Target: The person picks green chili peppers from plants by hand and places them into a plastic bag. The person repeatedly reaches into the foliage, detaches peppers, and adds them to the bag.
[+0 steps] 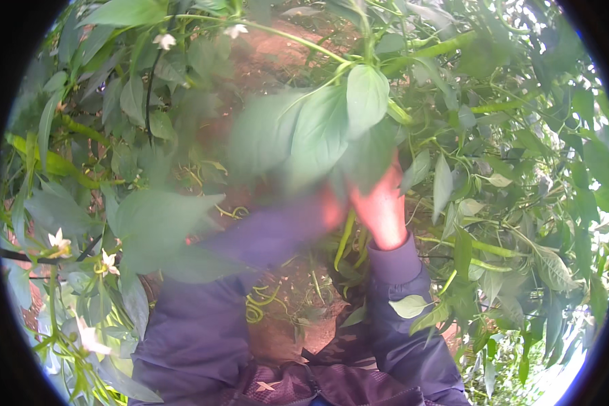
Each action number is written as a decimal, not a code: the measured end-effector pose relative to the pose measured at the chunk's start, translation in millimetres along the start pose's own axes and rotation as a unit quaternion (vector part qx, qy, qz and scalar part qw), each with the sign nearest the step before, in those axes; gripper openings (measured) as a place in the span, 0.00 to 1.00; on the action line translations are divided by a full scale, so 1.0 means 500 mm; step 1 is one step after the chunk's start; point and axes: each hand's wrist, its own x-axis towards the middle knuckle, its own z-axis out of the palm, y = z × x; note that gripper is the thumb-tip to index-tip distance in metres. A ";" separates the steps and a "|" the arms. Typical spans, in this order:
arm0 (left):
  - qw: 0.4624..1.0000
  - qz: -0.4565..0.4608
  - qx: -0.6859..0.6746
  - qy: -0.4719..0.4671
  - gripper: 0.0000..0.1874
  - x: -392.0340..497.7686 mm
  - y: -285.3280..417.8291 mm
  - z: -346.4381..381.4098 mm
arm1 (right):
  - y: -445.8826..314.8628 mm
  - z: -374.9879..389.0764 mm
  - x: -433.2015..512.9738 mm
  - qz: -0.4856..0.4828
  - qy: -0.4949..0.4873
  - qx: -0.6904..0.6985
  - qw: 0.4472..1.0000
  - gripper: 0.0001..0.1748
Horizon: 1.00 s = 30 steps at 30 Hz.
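Note:
Both of my hands reach in among pepper plants. My right hand [383,205] shows its back and wrist below a dark cuff. Its fingers are hidden behind broad green leaves [320,133]. Close on its left is my left hand [333,207], blurred and mostly covered by foliage and its own sleeve [276,228]. What either hand holds cannot be seen. Just below the hands hangs a long thin green pepper [344,241], with another beside it.
More green peppers hang at the left [56,163] and right [495,248]. A green stem [299,40] crosses the top. A dark drip line or cord [151,96] hangs at upper left. White flowers [109,262] grow at lower left. Reddish soil [294,332] shows between my arms.

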 end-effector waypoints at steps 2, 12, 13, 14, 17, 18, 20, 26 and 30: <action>1.000 0.002 0.013 -0.004 0.27 -0.001 -0.004 0.001 | -0.003 0.003 0.007 0.042 -0.044 0.032 0.998 0.21; 0.996 0.012 0.079 -0.028 0.24 -0.004 -0.020 0.011 | 0.025 0.011 0.022 -0.044 0.025 0.083 0.995 0.22; 0.996 0.011 0.086 -0.028 0.23 -0.004 -0.023 0.008 | 0.030 0.011 0.023 -0.055 0.050 0.072 0.995 0.23; 0.995 0.011 0.092 -0.030 0.23 -0.007 -0.026 0.007 | 0.034 0.008 0.020 -0.071 0.056 0.044 0.995 0.24; 0.993 0.011 0.110 -0.033 0.22 -0.008 -0.042 0.004 | 0.044 0.006 0.012 -0.018 -0.047 0.241 0.969 0.29; 0.992 0.010 0.120 -0.033 0.22 -0.010 -0.046 0.002 | 0.050 -0.001 0.007 -0.021 -0.075 0.261 0.962 0.33; 0.990 0.002 0.135 -0.036 0.21 -0.021 -0.044 -0.012 | 0.062 -0.010 0.000 -0.067 -0.100 0.187 0.975 0.41; 0.965 -0.079 -0.245 -0.056 0.14 -0.073 0.086 -0.183 | 0.095 -0.013 -0.003 -0.120 -0.150 0.019 0.981 0.39; 0.990 0.057 -0.012 0.126 0.20 0.023 0.219 -0.290 | 0.117 -0.001 -0.029 -0.080 -0.174 0.045 0.981 0.41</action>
